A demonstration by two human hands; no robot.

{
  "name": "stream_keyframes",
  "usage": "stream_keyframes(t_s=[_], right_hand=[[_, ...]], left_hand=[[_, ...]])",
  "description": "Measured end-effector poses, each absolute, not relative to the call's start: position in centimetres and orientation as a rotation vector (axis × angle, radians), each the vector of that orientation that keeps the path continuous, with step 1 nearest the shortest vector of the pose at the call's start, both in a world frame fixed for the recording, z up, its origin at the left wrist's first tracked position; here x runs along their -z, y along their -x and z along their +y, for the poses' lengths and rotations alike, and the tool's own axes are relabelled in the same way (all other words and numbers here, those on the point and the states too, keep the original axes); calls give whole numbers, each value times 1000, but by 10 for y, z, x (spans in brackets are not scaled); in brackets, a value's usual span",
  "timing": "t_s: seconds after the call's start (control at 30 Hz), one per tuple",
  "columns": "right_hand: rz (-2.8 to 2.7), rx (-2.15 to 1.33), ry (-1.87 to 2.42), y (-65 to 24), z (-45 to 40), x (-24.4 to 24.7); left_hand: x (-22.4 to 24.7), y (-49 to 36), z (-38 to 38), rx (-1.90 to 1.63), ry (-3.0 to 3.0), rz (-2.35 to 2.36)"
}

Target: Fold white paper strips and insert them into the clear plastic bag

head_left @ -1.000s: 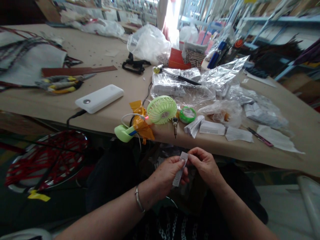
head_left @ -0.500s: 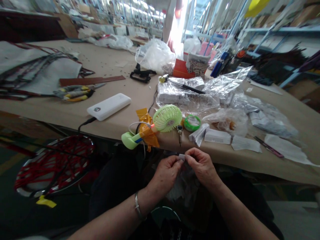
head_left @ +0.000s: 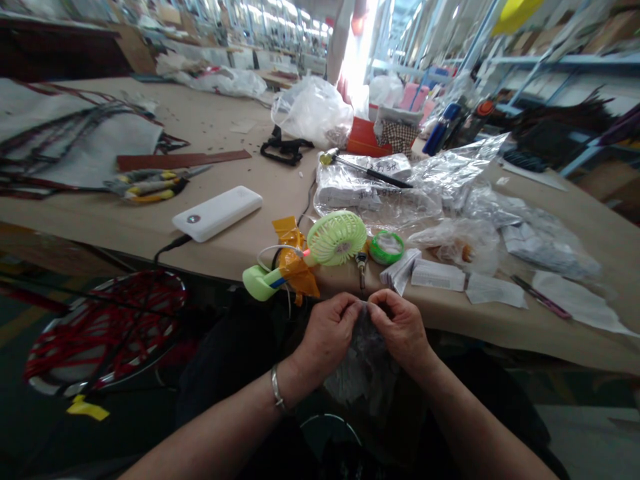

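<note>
My left hand [head_left: 333, 330] and my right hand [head_left: 400, 327] meet at the table's front edge, both pinched with fingertips almost touching. Between them is a small white slip [head_left: 365, 303], mostly hidden by the fingers now. Below the hands, in my lap, lies a clear plastic bag [head_left: 367, 373] with pale pieces that look like paper. Just beyond my fingertips a thin metal-tipped tool [head_left: 361, 267] points toward me. To its right are a green round container [head_left: 387, 247], a fanned stack of white labels [head_left: 400, 270] and a printed label stack [head_left: 438, 275].
A green handheld fan [head_left: 336, 238], wrapped with orange tape [head_left: 297, 263], overhangs the front edge. Left of it sits a white power bank [head_left: 217, 213] with a cable. Farther off lie pliers [head_left: 155, 187] and plastic-wrapped packs [head_left: 350, 193]. A pink-handled cutter [head_left: 543, 297] lies right.
The white slip showed plainly between the fingertips before and is now almost covered. Both hands have drawn together and slightly up. The fan head has turned a little.
</note>
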State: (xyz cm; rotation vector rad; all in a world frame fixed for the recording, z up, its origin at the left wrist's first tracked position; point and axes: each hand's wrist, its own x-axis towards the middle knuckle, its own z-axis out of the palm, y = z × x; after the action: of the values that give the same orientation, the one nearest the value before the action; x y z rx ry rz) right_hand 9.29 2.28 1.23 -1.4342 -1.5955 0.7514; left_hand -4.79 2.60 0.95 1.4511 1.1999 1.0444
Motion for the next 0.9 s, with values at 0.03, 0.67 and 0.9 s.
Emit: stream_keyframes(t_s=[0.03,0.67,0.9], right_hand=[[-1602,-737,1431,-93,23,-13],[-1634,-664,1433,-94,31,-9],[-1613,-633,1425,-93,32,-7]], left_hand=[[-10,48,26,-1047,-1468,1198],[-5,47,34,-1055,-1561,1220],[-3,46,39,-1068,-1533,1212]])
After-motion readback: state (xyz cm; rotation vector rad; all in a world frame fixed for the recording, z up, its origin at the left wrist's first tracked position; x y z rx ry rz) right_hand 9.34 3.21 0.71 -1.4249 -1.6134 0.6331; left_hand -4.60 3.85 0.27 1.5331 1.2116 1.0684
